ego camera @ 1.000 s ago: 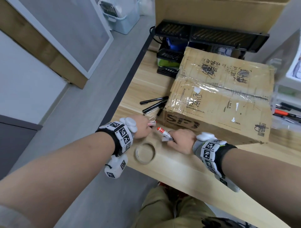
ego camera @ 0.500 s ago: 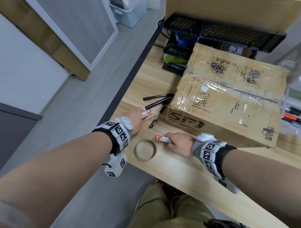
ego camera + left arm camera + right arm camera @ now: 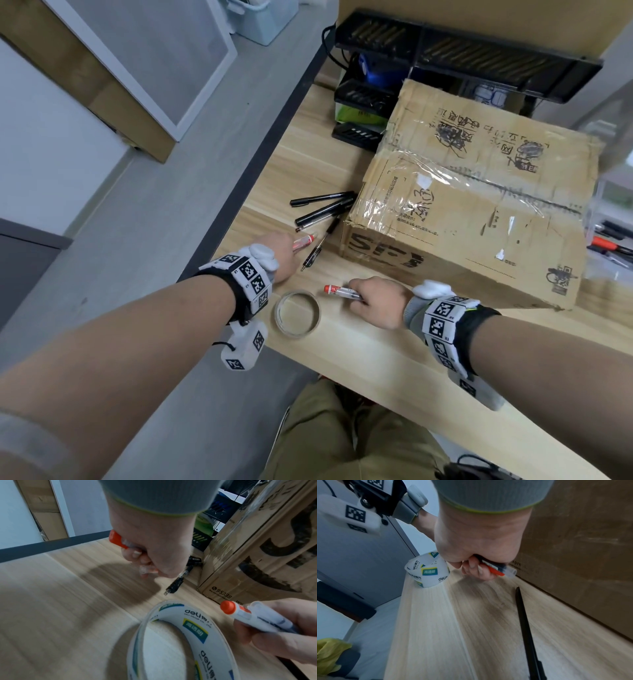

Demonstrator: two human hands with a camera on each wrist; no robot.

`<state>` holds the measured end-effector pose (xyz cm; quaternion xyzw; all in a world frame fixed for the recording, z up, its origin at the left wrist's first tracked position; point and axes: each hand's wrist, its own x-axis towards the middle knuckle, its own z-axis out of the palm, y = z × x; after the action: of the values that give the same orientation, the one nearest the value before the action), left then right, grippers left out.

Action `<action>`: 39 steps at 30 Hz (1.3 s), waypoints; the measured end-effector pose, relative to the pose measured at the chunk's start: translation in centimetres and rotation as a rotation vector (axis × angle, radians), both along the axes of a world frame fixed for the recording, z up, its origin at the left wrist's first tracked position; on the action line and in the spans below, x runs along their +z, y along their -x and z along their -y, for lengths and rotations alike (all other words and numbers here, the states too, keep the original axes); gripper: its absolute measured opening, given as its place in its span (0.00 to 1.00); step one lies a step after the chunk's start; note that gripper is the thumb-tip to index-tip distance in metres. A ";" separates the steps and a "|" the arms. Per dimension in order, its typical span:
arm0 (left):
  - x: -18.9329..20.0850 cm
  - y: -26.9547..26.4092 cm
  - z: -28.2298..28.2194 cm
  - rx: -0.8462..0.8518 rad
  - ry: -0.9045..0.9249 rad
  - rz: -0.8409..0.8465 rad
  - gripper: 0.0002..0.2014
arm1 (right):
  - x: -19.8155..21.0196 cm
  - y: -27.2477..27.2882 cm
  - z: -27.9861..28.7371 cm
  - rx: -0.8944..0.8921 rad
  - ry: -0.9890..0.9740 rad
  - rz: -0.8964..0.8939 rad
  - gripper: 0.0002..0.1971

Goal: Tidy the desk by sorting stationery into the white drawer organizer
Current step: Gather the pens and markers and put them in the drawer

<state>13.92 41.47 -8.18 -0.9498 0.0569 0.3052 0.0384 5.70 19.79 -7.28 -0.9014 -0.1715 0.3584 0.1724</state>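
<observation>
1. Right hand: grip closed around a clear-barrelled pen with a red-orange end cap; fingers curled round the barrel, cap end sticking out to the person's left, low over the worktop.
2. Left hand: grip closed on a second clear pen with red-orange parts; the barrel juts out past the fingers toward the box. In the left wrist view the fingers wrap the barrel, with an orange end above them.
3. Roll of clear adhesive tape with a white printed core lies flat on the pale wooden worktop, between the two wrists, near the front edge.
4. Slim black pen with a clip lies on the worktop just beyond the left hand, beside the box corner.
5. Two more black capped pens lie farther back, their ends against or under the box side; cannot tell which.
6. Large taped brown cardboard box sits on the worktop, just behind the right hand.
7. Black mesh desk rack stands behind the box.
8. White drawer organizer: cannot pick it out with certainty in any view.
</observation>
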 end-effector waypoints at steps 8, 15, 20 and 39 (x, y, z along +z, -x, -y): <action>-0.7 -0.2 1.0 0.030 0.202 0.071 0.13 | 0.0 -0.3 -0.1 -0.006 -0.010 0.001 0.12; -2.1 -0.8 2.4 0.039 0.173 0.043 0.17 | -0.4 0.2 0.9 -0.024 0.002 -0.008 0.11; -2.1 -0.6 2.9 0.060 0.126 0.009 0.14 | -0.7 0.3 1.6 -0.042 0.016 -0.029 0.10; 9.4 1.8 -3.9 0.264 0.292 0.008 0.16 | 7.3 -1.9 -5.8 -0.379 -0.435 0.027 0.15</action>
<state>12.08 45.38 1.25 -0.9456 -0.0247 0.2925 -0.1400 7.56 25.60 0.00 -0.8639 -0.0751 0.2624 0.4234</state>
